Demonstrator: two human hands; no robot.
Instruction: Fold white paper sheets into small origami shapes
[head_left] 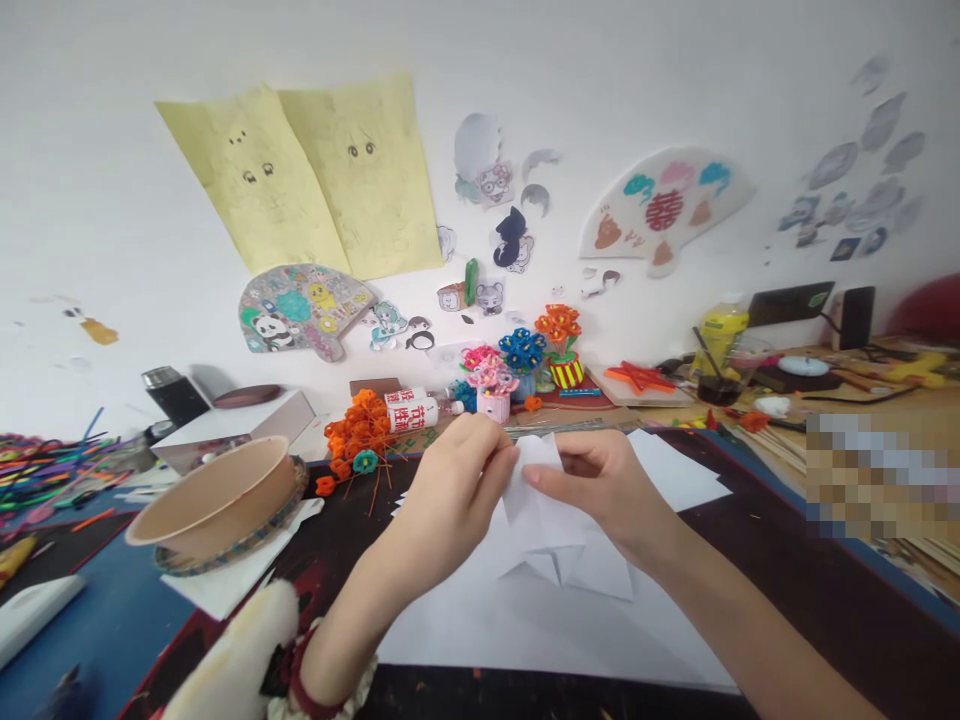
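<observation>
A folded white paper with several creases and pointed flaps is between my two hands, above white sheets on a dark mat. My left hand pinches its upper left edge, thumb and fingers pressed together. On the other side, my right hand grips the upper right part, the thumb lying across the front and the fingers behind. Part of the paper's top is hidden by the fingers. Around my left wrist sits a dark red and cream scrunchie.
Orange pipe-cleaner flowers lie beyond my left hand. Small flower pots stand along the wall. A tan bowl is at the left, near colourful pipe cleaners. At the right are a drink cup and a yellow bottle.
</observation>
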